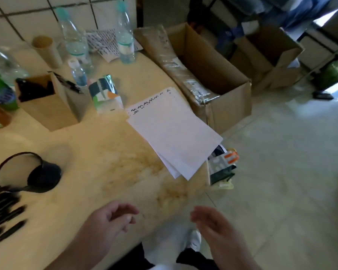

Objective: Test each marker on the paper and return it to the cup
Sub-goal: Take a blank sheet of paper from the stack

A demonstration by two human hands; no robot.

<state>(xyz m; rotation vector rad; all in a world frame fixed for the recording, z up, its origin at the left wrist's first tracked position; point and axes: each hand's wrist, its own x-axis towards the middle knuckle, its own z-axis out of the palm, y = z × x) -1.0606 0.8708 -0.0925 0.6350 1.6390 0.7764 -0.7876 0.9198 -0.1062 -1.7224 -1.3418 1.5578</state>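
— White paper [172,131], a thin loose stack, lies slantwise at the right edge of the speckled cream surface [98,152], one corner hanging past the rim. A row of black squiggles runs along its far end; the rest is blank.

— And the hands?

— Both are low in the view, near the person's body, holding nothing. The left hand [113,217] has its fingers loosely curled over the surface's near edge; the right hand [213,221] is relaxed, fingers fairly straight, out over the pale tiled floor.

— Where are the markers?

— A bunch of slim black markers [4,217], smooth plastic barrels, lies flat at the far left, beside a black headset [35,176]. More dark shapes stand in the square cardboard holder [45,100] further back, which I take to be the cup; a round cardboard tube [46,51] stands behind it, so I can't be sure.

— So the next step?

— I'd guess picking one marker from the left bunch. Pinch a single barrel so its neighbours don't roll. Steady the sheets with the other hand before writing, since thin paper slides on a polished top, and write on the part resting on the surface, not on the overhang.
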